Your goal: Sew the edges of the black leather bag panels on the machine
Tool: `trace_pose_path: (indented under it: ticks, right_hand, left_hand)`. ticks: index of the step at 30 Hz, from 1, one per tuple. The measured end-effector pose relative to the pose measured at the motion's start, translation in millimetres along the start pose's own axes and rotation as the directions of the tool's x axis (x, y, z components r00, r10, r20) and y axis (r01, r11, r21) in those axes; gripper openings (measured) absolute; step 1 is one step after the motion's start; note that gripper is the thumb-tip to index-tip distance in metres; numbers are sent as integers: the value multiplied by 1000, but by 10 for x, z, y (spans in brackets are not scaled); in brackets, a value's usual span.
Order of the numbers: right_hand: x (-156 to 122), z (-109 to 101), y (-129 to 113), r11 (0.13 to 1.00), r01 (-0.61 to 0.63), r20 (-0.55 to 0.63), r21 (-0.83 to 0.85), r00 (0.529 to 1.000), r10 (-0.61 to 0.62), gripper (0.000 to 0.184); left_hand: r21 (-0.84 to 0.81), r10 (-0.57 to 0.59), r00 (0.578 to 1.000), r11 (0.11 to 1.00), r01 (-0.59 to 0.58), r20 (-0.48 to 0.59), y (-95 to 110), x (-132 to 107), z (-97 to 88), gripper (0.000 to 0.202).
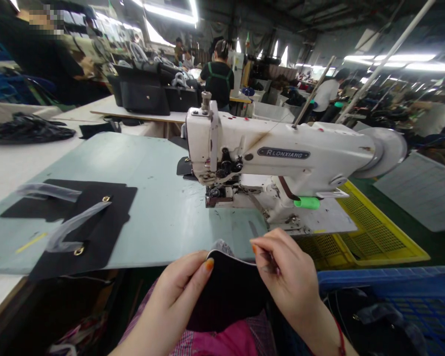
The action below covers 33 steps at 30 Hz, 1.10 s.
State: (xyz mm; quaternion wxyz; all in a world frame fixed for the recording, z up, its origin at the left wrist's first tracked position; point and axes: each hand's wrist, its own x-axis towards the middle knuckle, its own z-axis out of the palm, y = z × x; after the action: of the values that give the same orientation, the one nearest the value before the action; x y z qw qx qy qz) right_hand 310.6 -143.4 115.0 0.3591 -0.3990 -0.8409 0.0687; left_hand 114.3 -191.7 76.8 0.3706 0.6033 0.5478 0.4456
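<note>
A black bag panel (226,296) with a pale line along its top edge hangs above my lap. My left hand (185,282) is closed on its upper left corner, thumb in front. At the panel's upper right, my right hand (287,274) is closed with thumb and index finger pinched together. What that pinch holds is too small to make out, and a greyish thing partly shows under the curled fingers. Beyond both hands stands a white sewing machine (278,143) on a pale green table (163,222). Behind the panel's edge, a bit of clear plastic wrap (224,247) shows.
Flat black bag pieces (107,217) with plastic-wrapped handles lie on the table's left. A blue crate (389,277) holding black pieces is at my right, beside a yellow crate (385,222). Black bags (144,94) stand on a farther table. Co-workers are in the background.
</note>
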Motion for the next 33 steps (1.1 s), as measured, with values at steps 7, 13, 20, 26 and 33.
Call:
trace_pose_path:
  ticks: [7, 13, 20, 26, 33]
  right_hand:
    - [-118, 152, -175, 999, -42, 57, 4, 997, 42, 22]
    - [-198, 354, -258, 971, -142, -48, -193, 990, 135, 30]
    - [-198, 451, -244, 948, -144, -55, -284, 989, 134, 26]
    - [-179, 460, -228, 948, -159, -43, -275, 987, 153, 28]
    - [-163, 480, -223, 947, -194, -48, -256, 981, 188, 27]
  left_hand:
    - [-321, -238, 967, 912, 256, 94, -59, 65, 47, 29]
    - [-533, -344, 932, 770, 352, 119, -156, 45, 115, 29]
    - [-494, -341, 938, 806, 326, 62, -199, 48, 155, 31]
    - [-452, -322, 946, 841, 298, 24, -175, 77, 174, 30]
    - [-410, -281, 960, 876, 255, -1, -174, 107, 182, 28]
